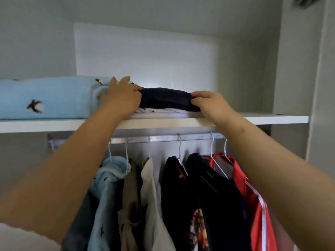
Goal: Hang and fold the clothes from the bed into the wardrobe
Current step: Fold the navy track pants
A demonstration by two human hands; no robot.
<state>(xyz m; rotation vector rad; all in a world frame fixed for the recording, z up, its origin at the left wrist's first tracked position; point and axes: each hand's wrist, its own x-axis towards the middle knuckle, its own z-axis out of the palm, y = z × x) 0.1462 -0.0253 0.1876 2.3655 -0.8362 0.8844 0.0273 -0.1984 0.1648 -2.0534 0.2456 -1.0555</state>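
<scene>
Heads up, the risky bit here is the stack, not the grab. Your navy folded garment (166, 98) is sitting on a white folded pile (163, 113) at the front of the wardrobe shelf (272, 119), middle of the frame, and that pile looks like it comes right to the shelf's front edge. If you shove the navy piece back, my guess is the white layers slide with it and bunch up. If you drag it forward, the whole lot could tip off onto the rail (163, 139) and the hanging clothes (208, 196) below.

Your left hand (120, 98) is also jammed up against the light blue fleece (45, 98) on the left of the frame, so pulling out carelessly might snag it and drag its corner loose. And if you let go of one end first, the fold could spring open.

Hands: your right hand (210, 104) is pinching the right end of the navy garment, thumb and fingers curled onto the cloth. The left covers the other end with the thumb on the dark fabric, but I can't tell if the fingers wrap it or just press.

The garment itself looks dark navy, soft and thick, folded into a low bundle slightly humped in the middle, a bit narrower than the white pile.
</scene>
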